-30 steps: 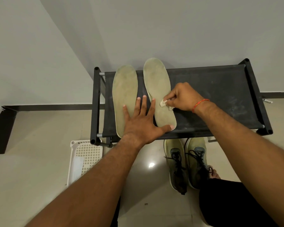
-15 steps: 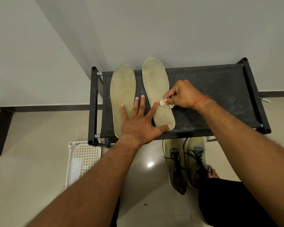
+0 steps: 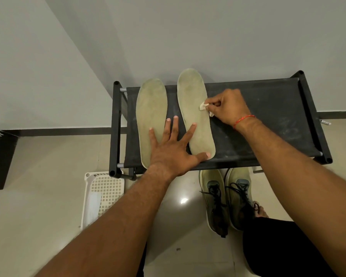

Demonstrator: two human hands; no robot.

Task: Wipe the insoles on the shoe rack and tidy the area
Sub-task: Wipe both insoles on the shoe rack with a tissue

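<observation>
Two pale green insoles lie side by side on the black shoe rack (image 3: 268, 120). My left hand (image 3: 172, 146) lies flat with spread fingers, its little finger on the left insole (image 3: 151, 116), its index finger and thumb pressing the right insole (image 3: 196, 108). My right hand (image 3: 228, 105) pinches a small white wipe (image 3: 203, 105) against the right edge of the right insole, near its middle. A bit of the wipe also sticks out under that hand.
A pair of olive green laced shoes (image 3: 228, 198) stands on the tiled floor below the rack's front edge. A white plastic basket (image 3: 102, 194) sits on the floor at the rack's left front corner. The rack stands against a grey wall.
My right hand has slid the wipe up the right insole's edge, away from me. My left hand has stayed pressed on the insoles.
</observation>
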